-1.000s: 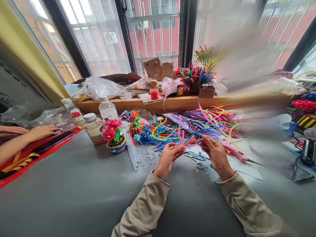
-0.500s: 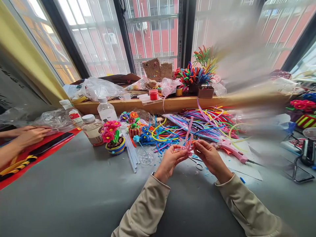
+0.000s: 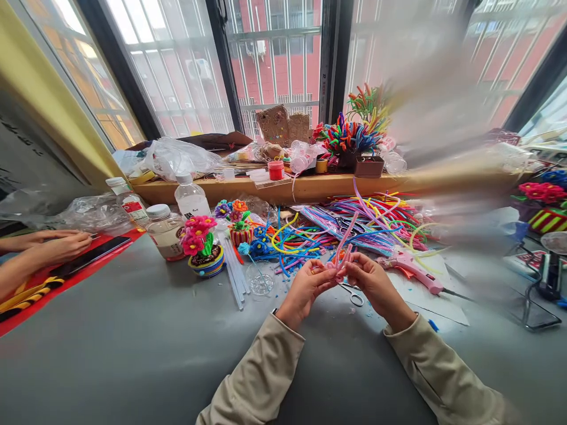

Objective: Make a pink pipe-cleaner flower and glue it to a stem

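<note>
Pink pipe cleaners (image 3: 344, 248), bent into loops at the base with ends sticking up, are held between my two hands above the grey table. My left hand (image 3: 310, 284) pinches the looped base. On the other side, my right hand (image 3: 371, 283) has its fingertips closed on the pink stems. Just below the hands lie scissors (image 3: 355, 298), partly hidden behind my fingers. A pink glue gun (image 3: 416, 270) rests to the right of my right hand. Left of my left hand stands a clear plastic cup (image 3: 260, 280) with a blue flower stem in it.
A heap of coloured pipe cleaners (image 3: 376, 215) spreads behind my hands. Glue sticks (image 3: 237, 274), a potted pink flower (image 3: 201, 245) and bottles (image 3: 165, 230) stand to the left. Another person's hands (image 3: 62, 247) are at the far left, near a phone (image 3: 95, 257).
The upright pink stem has tilted to the right. My right hand has shifted slightly and closed in nearer the looped base. The other person's hands have moved a little.
</note>
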{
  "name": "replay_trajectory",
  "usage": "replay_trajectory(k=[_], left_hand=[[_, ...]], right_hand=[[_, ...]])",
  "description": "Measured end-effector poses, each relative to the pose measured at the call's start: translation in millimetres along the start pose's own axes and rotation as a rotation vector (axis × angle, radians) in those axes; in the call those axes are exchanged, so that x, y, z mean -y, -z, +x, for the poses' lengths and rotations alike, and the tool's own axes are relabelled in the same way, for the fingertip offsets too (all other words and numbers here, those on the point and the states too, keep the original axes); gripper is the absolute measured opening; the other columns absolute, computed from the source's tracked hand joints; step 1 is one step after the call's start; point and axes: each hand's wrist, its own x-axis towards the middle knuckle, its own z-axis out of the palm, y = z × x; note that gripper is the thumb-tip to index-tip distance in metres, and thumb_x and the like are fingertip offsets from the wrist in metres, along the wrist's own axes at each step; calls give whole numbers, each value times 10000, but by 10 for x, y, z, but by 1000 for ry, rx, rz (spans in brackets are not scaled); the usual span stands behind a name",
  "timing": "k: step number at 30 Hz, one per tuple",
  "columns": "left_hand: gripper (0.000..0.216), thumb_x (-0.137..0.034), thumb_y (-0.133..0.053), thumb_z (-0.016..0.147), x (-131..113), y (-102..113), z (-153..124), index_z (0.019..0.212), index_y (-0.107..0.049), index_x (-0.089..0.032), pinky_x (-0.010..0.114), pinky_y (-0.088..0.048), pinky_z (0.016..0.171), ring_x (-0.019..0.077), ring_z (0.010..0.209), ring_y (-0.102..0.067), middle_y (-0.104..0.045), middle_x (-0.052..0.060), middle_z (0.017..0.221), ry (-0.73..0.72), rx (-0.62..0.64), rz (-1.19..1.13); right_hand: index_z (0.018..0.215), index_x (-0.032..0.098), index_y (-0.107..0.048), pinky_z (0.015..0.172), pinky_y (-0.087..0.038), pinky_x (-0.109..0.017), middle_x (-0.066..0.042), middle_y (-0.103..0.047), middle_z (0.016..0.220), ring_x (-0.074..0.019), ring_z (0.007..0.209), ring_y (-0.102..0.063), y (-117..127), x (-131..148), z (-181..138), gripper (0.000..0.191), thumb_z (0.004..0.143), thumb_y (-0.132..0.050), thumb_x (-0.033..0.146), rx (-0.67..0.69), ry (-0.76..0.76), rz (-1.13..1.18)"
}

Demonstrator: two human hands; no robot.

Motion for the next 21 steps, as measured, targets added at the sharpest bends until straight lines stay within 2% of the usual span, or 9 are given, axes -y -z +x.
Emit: replay_trajectory(k=[3, 6, 9, 11, 16, 21], left_hand=[[297, -163, -678, 575, 3, 7, 8, 697, -408, -150, 258, -446, 724, 122, 685, -602, -592, 15, 698, 12, 2, 5], [287, -159, -670, 585, 7, 24, 19, 683, -400, -151, 243, -447, 721, 114, 687, -601, -605, 24, 714, 15, -29, -6], [272, -159, -658, 599, 8, 39, 26, 691, -401, -151, 241, -449, 721, 107, 668, -599, -612, 26, 696, -6, -70, -25], [268, -157, -654, 604, 9, 43, 28, 696, -402, -150, 244, -448, 728, 109, 674, -600, -617, 36, 691, -17, -90, -27], [287, -159, -666, 591, 24, 33, 26, 681, -394, -153, 267, -457, 719, 116, 659, -601, -614, 33, 713, -20, -107, -18], [305, -154, -675, 579, 31, -1, 17, 689, -390, -153, 272, -465, 694, 119, 637, -600, -604, 26, 690, -6, -115, 20]], right_hand=[[650, 199, -475, 433, -353, -186, 42, -573, 539, -66, 433, -449, -12, 14, -17, 180, 651, -609, 319, -34, 135, -139], [652, 204, -497, 461, -389, -229, 27, -562, 549, -97, 446, -484, -1, 6, -47, 148, 681, -575, 326, -109, 284, -413], [730, 215, -563, 536, -420, -274, -6, -600, 651, -125, 501, -526, 19, -7, -73, 104, 728, -519, 309, -210, 439, -716], [768, 226, -582, 583, -435, -293, -18, -621, 718, -146, 563, -553, 22, -13, -79, 114, 740, -500, 300, -235, 502, -817], [809, 247, -583, 641, -462, -314, -19, -630, 777, -177, 671, -576, -5, -28, -73, 115, 724, -517, 289, -231, 530, -787], [802, 225, -573, 666, -472, -322, -24, -625, 774, -174, 687, -579, -6, -30, -77, 110, 721, -523, 280, -196, 479, -712]])
